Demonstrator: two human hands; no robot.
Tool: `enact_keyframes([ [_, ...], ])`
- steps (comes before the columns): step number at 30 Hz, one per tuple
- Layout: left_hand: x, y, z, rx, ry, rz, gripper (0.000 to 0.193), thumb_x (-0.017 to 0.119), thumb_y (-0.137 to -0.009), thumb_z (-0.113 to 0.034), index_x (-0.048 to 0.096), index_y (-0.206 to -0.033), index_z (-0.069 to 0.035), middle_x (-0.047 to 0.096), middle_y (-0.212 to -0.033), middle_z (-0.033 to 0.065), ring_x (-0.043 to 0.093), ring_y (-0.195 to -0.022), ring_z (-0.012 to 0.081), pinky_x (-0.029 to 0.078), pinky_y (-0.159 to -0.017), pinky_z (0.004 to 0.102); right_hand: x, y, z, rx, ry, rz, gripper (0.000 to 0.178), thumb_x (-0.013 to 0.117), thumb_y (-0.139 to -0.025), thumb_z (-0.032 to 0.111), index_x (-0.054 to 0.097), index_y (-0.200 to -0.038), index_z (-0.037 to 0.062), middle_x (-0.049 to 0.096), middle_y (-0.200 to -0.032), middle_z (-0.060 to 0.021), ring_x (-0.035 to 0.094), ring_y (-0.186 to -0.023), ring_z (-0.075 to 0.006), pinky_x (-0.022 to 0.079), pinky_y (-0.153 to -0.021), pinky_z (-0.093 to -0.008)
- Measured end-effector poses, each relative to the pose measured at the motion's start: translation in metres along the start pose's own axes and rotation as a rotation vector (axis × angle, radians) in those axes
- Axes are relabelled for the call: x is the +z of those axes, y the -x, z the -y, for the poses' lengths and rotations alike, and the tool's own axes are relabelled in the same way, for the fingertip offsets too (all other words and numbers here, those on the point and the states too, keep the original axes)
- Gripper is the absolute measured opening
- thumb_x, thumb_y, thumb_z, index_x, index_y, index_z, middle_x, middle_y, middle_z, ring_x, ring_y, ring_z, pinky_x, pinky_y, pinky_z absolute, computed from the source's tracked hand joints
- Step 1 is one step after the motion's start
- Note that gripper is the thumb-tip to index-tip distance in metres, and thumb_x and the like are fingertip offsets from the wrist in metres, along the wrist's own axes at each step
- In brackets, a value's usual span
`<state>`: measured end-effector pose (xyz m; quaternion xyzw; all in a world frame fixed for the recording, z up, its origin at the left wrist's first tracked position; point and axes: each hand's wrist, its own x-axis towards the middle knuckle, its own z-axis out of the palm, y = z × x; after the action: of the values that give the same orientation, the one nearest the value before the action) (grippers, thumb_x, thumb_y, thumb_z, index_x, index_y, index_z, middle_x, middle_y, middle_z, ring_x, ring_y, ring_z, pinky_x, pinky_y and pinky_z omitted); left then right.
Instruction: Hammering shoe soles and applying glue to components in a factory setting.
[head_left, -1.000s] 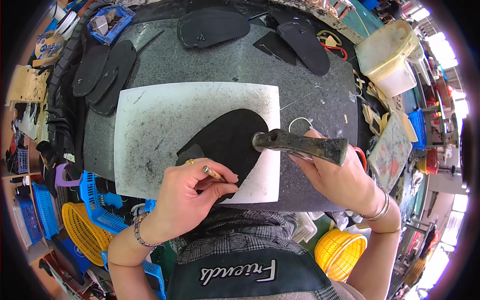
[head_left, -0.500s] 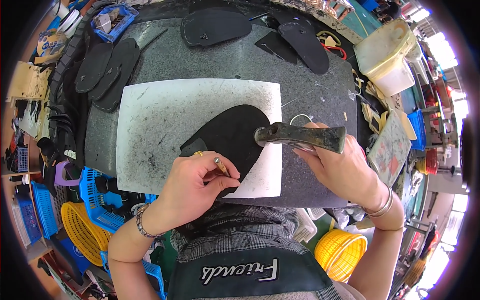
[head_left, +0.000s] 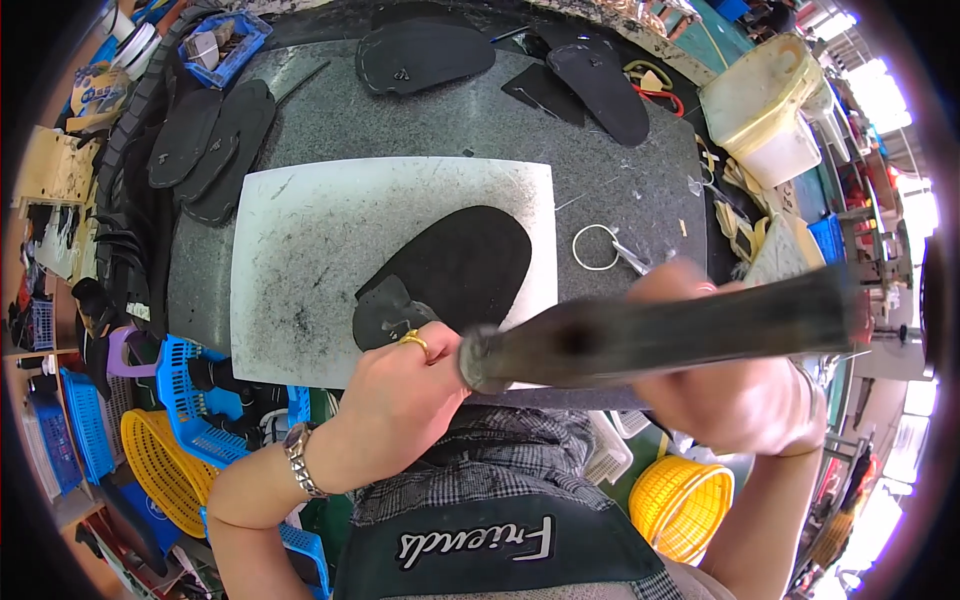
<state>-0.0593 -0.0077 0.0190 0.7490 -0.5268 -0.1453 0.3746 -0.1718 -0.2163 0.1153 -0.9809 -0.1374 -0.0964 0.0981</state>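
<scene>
My right hand [head_left: 710, 390], blurred by motion, is closed round a hammer [head_left: 600, 345], raised close in front of me. The hammer's round face is in line with my left fist and covers its fingertips. My left hand [head_left: 405, 390] is closed at the lower edge of a black sole-shaped piece [head_left: 465, 260]; the short metal punch it held half a second earlier is now hidden behind the hammer. Dark grey patches [head_left: 385, 305] lie on the piece's left end. Beneath is a scuffed white board [head_left: 290, 250].
Black cut pieces [head_left: 425, 60] lie at the table's far edge, more [head_left: 225, 145] at the left. A white ring [head_left: 596, 247] with a metal tool lies right of the board. A blue basket [head_left: 225, 50], a whitish bin [head_left: 765, 110] and a yellow basket [head_left: 680, 505] stand around.
The hammer has come up toward me and to the lower left, over my left fingers. My left hand has dropped slightly, uncovering the grey patches. The ring at the right is now uncovered.
</scene>
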Motion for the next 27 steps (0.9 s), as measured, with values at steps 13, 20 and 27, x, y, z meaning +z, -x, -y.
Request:
enact_keyframes([
  [13, 0.007, -0.004, 0.002, 0.046, 0.0, -0.13, 0.006, 0.064, -0.077, 0.001, 0.059, -0.079, -0.001, 0.062, -0.072, 0.0107, 0.059, -0.06, 0.0229, 0.045, -0.053, 0.028, -0.006, 0.005, 0.011, 0.121, 0.048, 0.055, 0.019, 0.064, -0.077, 0.0, 0.061, -0.096, -0.0015, 0.058, -0.087, -0.0092, 0.057, -0.065, -0.0185, 0.046, -0.06, -0.0248],
  [20, 0.002, -0.016, 0.012, -0.145, 0.254, -0.084, 0.007, 0.063, -0.076, 0.001, 0.058, -0.081, -0.001, 0.061, -0.073, 0.0107, 0.061, -0.067, 0.0248, 0.046, -0.054, 0.031, -0.006, 0.009, 0.002, 0.21, -0.292, 0.077, 0.026, 0.064, -0.075, -0.003, 0.058, -0.1, -0.0013, 0.058, -0.088, -0.0123, 0.058, -0.068, -0.0201, 0.046, -0.06, -0.0271],
  [27, 0.015, -0.013, 0.007, 0.078, 0.074, -0.146, 0.009, 0.062, -0.076, 0.003, 0.058, -0.082, -0.001, 0.057, -0.068, 0.0101, 0.058, -0.061, 0.027, 0.047, -0.054, 0.0317, -0.012, 0.003, 0.006, -0.017, 0.107, 0.16, 0.02, 0.065, -0.078, 0.003, 0.057, -0.097, -0.0002, 0.053, -0.078, -0.0074, 0.053, -0.059, -0.0183, 0.042, -0.052, -0.0279],
])
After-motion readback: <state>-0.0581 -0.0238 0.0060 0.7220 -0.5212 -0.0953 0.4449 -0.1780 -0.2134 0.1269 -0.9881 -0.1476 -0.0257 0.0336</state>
